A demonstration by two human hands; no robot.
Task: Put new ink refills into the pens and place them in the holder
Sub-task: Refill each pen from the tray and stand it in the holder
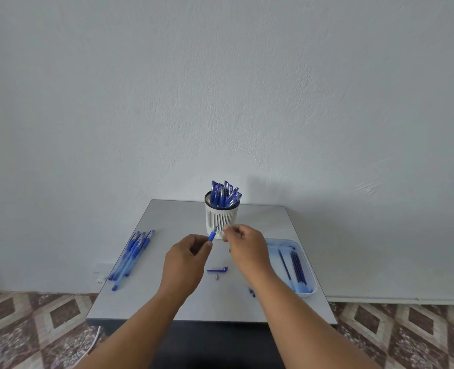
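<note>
I see a plain, pale, rough-plastered wall point(220, 89) ahead; a square grey table point(183, 302) stands against it; brown-and-cream diamond-patterned floor tiles point(28, 331) flank the table's near corners; the light is soft.

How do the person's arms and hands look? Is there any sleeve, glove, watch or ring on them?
Both forearms are bare up to the bottom edge of the picture; no sleeve shows. The left hand and the right hand wear no gloves. No watch or bracelet is on either wrist, and no ring can be seen on the fingers that show.
</note>
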